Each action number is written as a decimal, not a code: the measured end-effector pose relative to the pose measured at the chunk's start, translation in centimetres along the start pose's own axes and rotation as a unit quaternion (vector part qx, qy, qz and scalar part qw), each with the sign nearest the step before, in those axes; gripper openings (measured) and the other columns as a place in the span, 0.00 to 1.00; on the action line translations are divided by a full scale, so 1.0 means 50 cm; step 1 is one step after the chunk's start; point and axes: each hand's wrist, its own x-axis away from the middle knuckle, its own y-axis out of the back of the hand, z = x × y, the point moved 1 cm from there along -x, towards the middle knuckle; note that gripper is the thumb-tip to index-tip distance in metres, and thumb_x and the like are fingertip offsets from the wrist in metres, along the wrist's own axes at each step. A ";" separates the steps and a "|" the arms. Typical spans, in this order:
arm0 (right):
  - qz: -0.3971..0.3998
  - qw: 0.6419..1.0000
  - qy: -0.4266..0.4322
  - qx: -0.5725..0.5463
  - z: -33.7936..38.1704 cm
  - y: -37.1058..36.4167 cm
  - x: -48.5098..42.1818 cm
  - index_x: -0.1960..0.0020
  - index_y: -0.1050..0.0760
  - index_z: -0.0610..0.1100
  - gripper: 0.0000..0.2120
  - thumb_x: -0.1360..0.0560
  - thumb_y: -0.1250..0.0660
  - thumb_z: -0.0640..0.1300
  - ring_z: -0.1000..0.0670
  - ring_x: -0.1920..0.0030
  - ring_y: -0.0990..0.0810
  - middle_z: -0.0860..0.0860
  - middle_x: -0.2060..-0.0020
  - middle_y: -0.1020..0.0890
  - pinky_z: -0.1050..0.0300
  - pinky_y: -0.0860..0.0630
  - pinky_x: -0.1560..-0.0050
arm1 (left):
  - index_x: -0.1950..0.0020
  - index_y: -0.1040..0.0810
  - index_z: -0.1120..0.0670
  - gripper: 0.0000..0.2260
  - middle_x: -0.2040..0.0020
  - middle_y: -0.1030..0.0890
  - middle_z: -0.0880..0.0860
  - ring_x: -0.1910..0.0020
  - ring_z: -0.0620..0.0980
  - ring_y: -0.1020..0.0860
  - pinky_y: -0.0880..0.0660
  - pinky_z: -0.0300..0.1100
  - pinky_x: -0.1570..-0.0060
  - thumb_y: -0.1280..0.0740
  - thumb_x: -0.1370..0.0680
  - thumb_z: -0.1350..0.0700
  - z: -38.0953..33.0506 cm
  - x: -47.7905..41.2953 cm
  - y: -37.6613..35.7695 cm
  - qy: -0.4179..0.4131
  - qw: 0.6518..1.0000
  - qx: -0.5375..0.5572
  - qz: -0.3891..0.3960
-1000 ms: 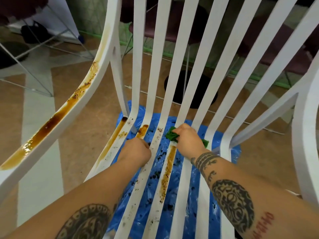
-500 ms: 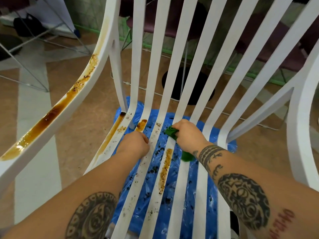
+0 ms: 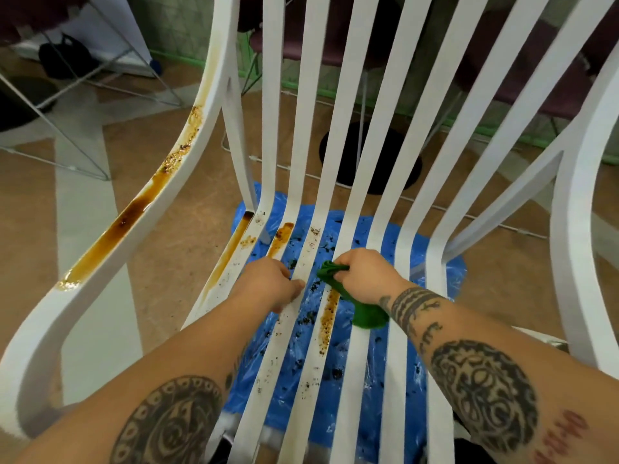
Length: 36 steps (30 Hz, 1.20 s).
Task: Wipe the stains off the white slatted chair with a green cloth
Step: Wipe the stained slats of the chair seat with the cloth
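The white slatted chair (image 3: 351, 105) fills the view. Brown sticky stains run along its left armrest (image 3: 127, 219), the leftmost seat slats and a middle slat (image 3: 330, 313). My right hand (image 3: 363, 274) grips a bunched green cloth (image 3: 366, 314) and presses it on the middle slat just above the brown streak; part of the cloth hangs below my wrist. My left hand (image 3: 268, 284) rests with curled fingers on a slat to the left, its thumb along that slat's edge.
A blue plastic sheet (image 3: 432, 262) speckled with dark crumbs lies on the brown floor under the seat. A black round base (image 3: 398, 169) sits behind the chair back. Metal frame legs (image 3: 83, 152) stand at the far left, dark red chairs behind.
My right hand has slid the cloth a little down the middle slat, and more cloth now hangs below the wrist. The left hand stays on its slat.
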 end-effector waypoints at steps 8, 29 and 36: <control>0.026 1.000 -0.004 0.010 0.030 -0.042 0.068 0.37 0.21 0.41 0.13 0.19 0.38 0.39 0.43 0.48 0.21 0.42 0.44 0.20 0.52 0.22 0.47 | 0.47 0.18 0.52 0.10 0.59 0.17 0.53 0.62 0.53 0.19 0.22 0.45 0.68 0.38 0.17 0.50 0.011 0.059 -0.004 -0.036 0.994 0.059 -0.083; -0.095 0.962 -0.121 -0.224 -0.077 -0.053 0.087 0.25 0.30 0.42 0.26 0.21 0.29 0.44 0.43 0.32 0.24 0.43 0.29 0.26 0.50 0.28 0.30 | 0.24 0.31 0.48 0.21 0.35 0.20 0.56 0.43 0.56 0.20 0.22 0.45 0.50 0.38 0.16 0.47 -0.068 0.089 -0.050 -0.095 0.990 0.046 -0.089; -0.124 0.961 -0.116 -0.218 -0.098 -0.054 0.072 0.27 0.28 0.43 0.31 0.27 0.22 0.43 0.46 0.35 0.23 0.45 0.33 0.23 0.50 0.26 0.32 | 0.21 0.36 0.52 0.24 0.32 0.24 0.61 0.39 0.61 0.22 0.21 0.54 0.44 0.39 0.16 0.47 -0.116 0.037 -0.095 -0.088 0.992 -0.085 -0.020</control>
